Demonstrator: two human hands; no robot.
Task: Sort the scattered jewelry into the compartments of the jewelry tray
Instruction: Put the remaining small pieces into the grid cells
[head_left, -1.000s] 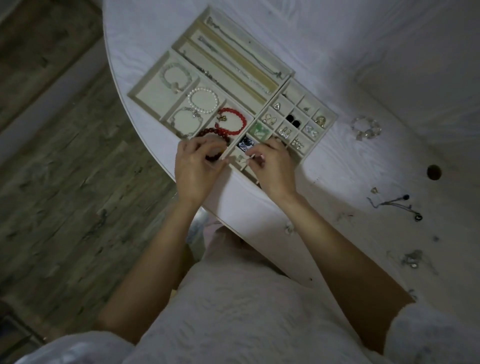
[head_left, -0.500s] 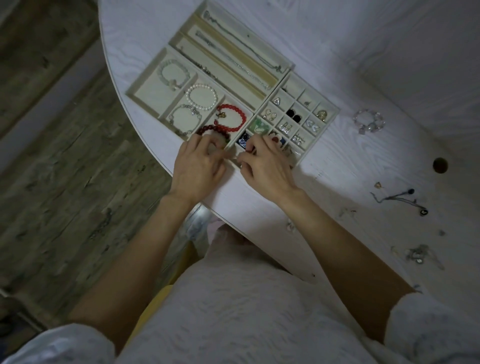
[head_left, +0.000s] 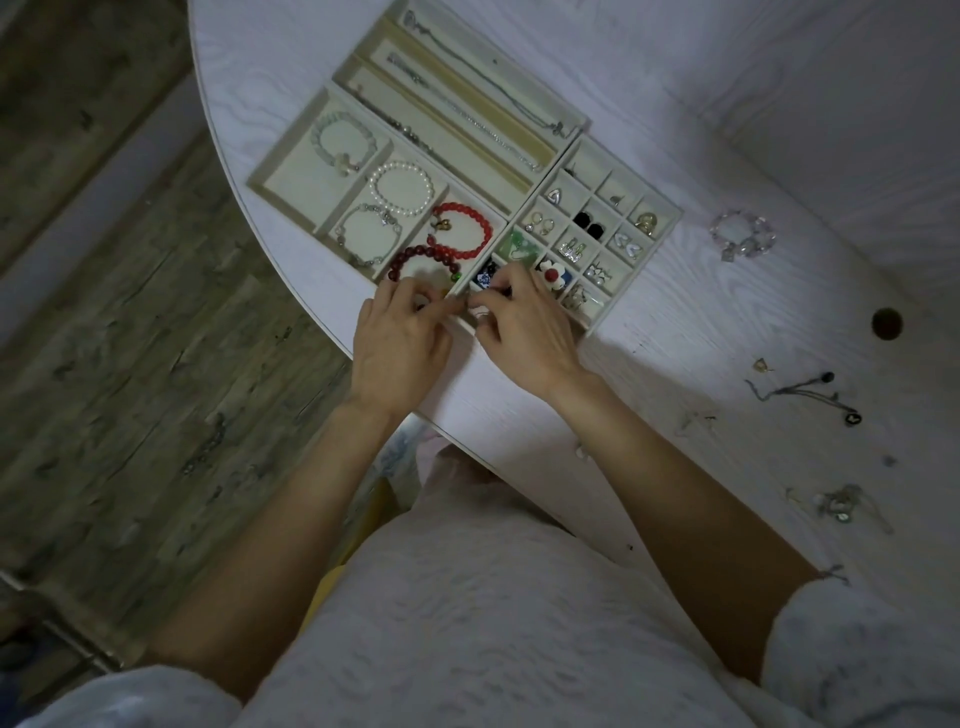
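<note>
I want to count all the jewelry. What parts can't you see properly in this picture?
- Head view: whatever the left hand and right hand pinch between them is hidden by the fingers.
- The jewelry tray near corner is covered by both hands.
- Small bits on the table, like the tangle near the right edge, are too small and dim to identify.

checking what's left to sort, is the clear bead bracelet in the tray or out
Out. The clear bracelet lies on the bare table, right of the tray.

Matt fabric-lined jewelry tray (head_left: 283, 179) on a pale wood-grain table (head_left: 727, 78); glossy red bead bracelet (head_left: 467, 228).
</note>
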